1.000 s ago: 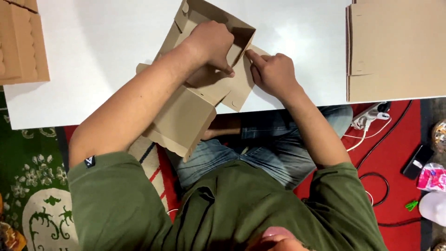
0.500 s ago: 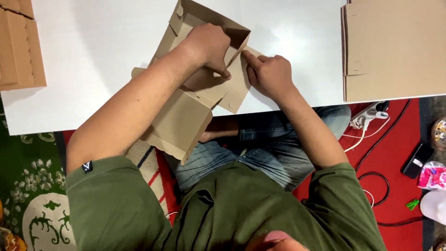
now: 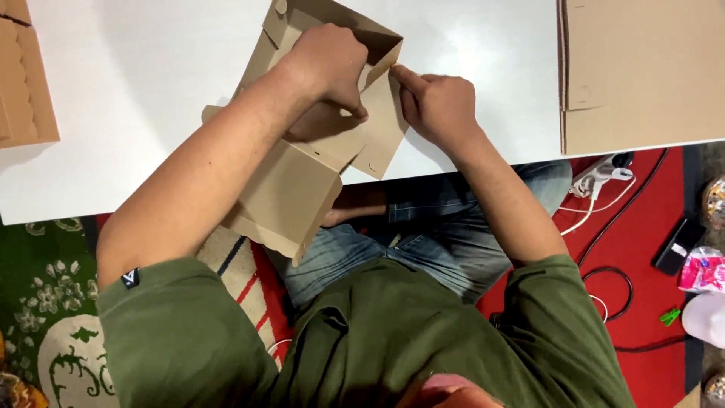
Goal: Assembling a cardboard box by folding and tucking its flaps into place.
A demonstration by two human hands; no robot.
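- The half-folded cardboard box (image 3: 302, 181) lies on the near edge of the white table (image 3: 136, 98); its long axis runs on a slant, from the raised walls far up by the top of the view down toward the person's lap, where the lid flap hangs off the edge over the jeans.
- The left hand (image 3: 328, 64) is curled shut over the far wall, fingertips pressing down on the inner panel; the right hand (image 3: 438, 106) is loosely closed, its forefinger stretched out and its fingertips pinching the side flap of the box.
- The two hands sit just beside each other, the flap between them.
- Bare table shows to the left of the box and beyond the right hand; the near edge cuts under the box, so half of it has no support.
- A flat cardboard stack (image 3: 642, 72) lies at the right end of the table, well apart; another cardboard piece (image 3: 23, 75) lies at the left end.
- On the red mat (image 3: 642, 249) below lie white cables (image 3: 596, 189) and a dark phone (image 3: 680, 245).
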